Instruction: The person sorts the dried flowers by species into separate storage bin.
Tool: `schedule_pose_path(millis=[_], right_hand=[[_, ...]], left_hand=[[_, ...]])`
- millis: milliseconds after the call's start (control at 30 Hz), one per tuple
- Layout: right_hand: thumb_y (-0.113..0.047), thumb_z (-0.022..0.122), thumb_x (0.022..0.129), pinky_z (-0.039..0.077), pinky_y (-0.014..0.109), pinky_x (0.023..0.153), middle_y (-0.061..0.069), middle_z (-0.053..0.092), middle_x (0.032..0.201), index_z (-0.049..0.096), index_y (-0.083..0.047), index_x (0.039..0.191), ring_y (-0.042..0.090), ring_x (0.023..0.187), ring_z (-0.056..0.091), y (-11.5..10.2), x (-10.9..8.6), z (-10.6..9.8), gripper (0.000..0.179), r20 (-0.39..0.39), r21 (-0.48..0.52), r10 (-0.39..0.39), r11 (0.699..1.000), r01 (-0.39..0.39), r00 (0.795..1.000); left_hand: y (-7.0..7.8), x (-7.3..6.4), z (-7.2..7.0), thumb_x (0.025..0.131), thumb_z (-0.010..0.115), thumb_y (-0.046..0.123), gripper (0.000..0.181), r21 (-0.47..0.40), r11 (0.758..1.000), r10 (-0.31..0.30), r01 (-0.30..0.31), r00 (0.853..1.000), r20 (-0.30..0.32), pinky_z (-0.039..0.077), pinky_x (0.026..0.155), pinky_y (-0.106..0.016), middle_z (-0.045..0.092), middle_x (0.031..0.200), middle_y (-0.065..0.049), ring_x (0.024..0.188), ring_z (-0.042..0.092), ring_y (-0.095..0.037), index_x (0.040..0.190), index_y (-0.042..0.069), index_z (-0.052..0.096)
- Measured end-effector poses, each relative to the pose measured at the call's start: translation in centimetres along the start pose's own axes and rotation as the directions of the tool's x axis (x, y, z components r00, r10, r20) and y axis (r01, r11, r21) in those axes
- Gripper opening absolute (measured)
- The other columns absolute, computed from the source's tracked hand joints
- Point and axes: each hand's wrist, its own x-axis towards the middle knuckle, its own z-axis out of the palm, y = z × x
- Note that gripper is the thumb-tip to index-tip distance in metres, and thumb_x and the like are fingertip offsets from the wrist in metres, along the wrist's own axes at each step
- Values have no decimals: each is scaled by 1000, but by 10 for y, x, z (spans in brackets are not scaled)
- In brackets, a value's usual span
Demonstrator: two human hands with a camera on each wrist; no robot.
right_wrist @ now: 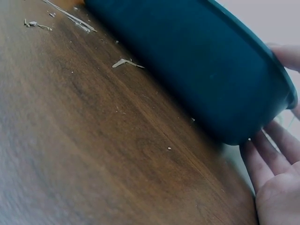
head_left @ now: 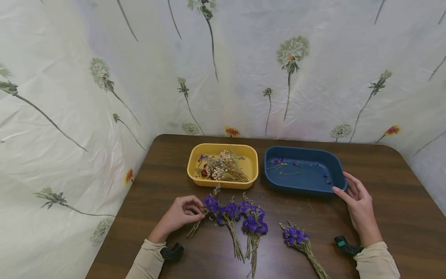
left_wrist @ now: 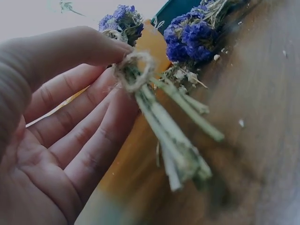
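My left hand (head_left: 182,212) pinches a small bundle of purple dried flowers (head_left: 211,204) between thumb and fingertips. In the left wrist view the pinch is at the twine loop (left_wrist: 134,70) tied round its cut stems (left_wrist: 165,129). At the right, my right hand (head_left: 359,203) grips the near right corner of a blue tray (head_left: 299,188), thumb at the rim and fingers round the end wall. From the right wrist, the tray's outer side (right_wrist: 187,65) shows close over the table. Purple petals and a few thin stems lie inside it.
A yellow tray (head_left: 223,185) with dried white and red flowers stands left of the blue one. Several purple bundles lie in front, including a middle bundle (head_left: 254,224) and a separate right bundle (head_left: 295,236). Plant scraps dot the brown table (head_left: 393,186); a patterned sheet (head_left: 240,77) hangs behind.
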Motion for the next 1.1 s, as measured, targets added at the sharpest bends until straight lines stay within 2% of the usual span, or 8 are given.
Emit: schedule_pose_path(millis=[200, 400, 533, 767, 1100], right_hand=[[8, 63, 97, 48, 6, 96, 1, 51, 150, 40, -6, 157, 1, 130, 54, 0, 1, 0, 66, 2, 9, -2, 1000, 2, 1000], [9, 63, 97, 49, 6, 96, -1, 54, 148, 41, -6, 157, 1, 129, 55, 1, 1, 0, 65, 3, 16, -10, 1000, 10, 1000], [9, 63, 97, 49, 6, 95, -2, 55, 147, 42, -6, 157, 1, 129, 56, 1, 1, 0, 65, 7, 17, -13, 1000, 13, 1000], [8, 63, 97, 48, 5, 96, 0, 54, 147, 41, -6, 157, 1, 130, 54, 0, 0, 1, 66, 7, 0, -8, 1000, 8, 1000], [10, 62, 97, 51, 8, 95, -3, 56, 146, 40, -4, 157, 1, 129, 56, 0, 0, 0, 66, 19, 22, -30, 999, 29, 999]], left_hand=[[7, 4, 1, 88, 81, 5, 22, 19, 1000, 7, -7, 1000, -6, 61, 72, -26, 72, 105, -23, 87, 73, -9, 107, 1, 70], [17, 14, 6, 88, 81, 8, 22, 42, 999, -5, 4, 1000, 14, 63, 76, -29, 72, 108, -18, 90, 74, -13, 107, 6, 71], [25, 23, 14, 89, 81, 9, 21, 53, 999, 5, -7, 999, 42, 63, 76, -30, 73, 108, -15, 89, 74, -15, 107, 8, 71], [32, 38, 30, 90, 80, 9, 19, 69, 997, 39, -47, 993, 110, 63, 73, -30, 74, 106, -17, 86, 74, -13, 106, 6, 71], [49, 63, 45, 89, 82, 13, 17, 127, 990, 43, -59, 991, 124, 62, 75, -28, 75, 105, -8, 87, 74, -15, 104, 13, 73]])
